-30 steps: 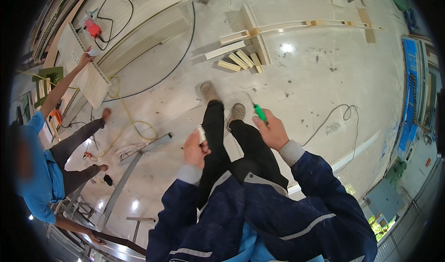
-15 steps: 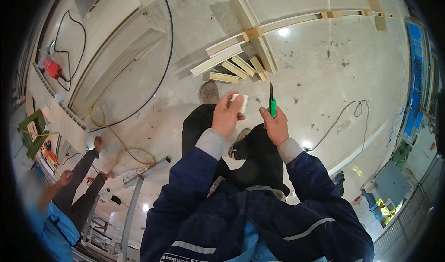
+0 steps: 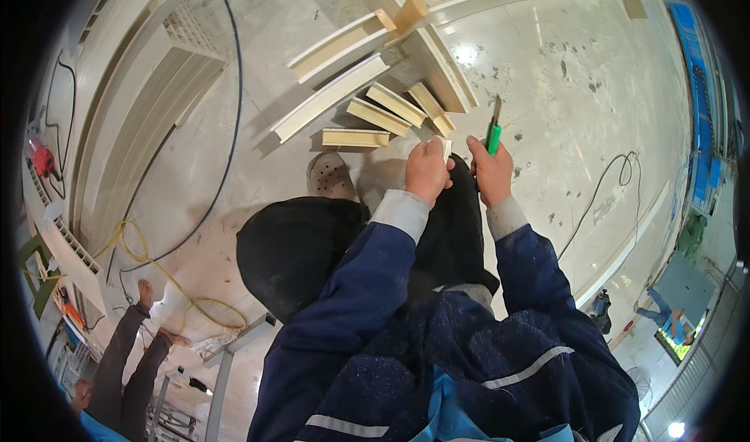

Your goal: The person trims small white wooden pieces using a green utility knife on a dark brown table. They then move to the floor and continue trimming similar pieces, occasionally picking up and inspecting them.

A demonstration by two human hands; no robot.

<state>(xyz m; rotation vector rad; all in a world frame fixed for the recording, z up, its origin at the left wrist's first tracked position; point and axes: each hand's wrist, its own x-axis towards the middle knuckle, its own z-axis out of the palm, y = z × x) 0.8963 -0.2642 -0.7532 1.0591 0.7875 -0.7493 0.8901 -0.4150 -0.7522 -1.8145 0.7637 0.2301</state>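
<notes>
The green tool (image 3: 493, 133), a slim thing with a green handle and a dark tip pointing away, is sticking up out of the person's right hand (image 3: 491, 173), whose fingers are wrapping fully round the handle. Just left of it, the left hand (image 3: 427, 171) is closing on a small pale piece (image 3: 445, 146), pinching it at the far side of the fist; whether the piece is wood or paper I cannot tell. The two hands are sitting close together, almost touching, out in front of the person's dark trousers and above the floor (image 3: 562, 90).

On the floor just beyond the hands, short pale wood blocks (image 3: 396, 106) are lying fanned side by side, one more block lying flat to their left. Longer pale battens (image 3: 332, 98) are running off to the far left, and a shoe (image 3: 330, 176) is showing near the blocks. A black cable (image 3: 231, 129) is curving down the left side, with a yellow cord (image 3: 168, 282) looping nearer. A thin wire (image 3: 601, 188) is trailing across the floor on the right.

At the near left another person is reaching up, one hand (image 3: 145, 292) touching a white panel edge.
</notes>
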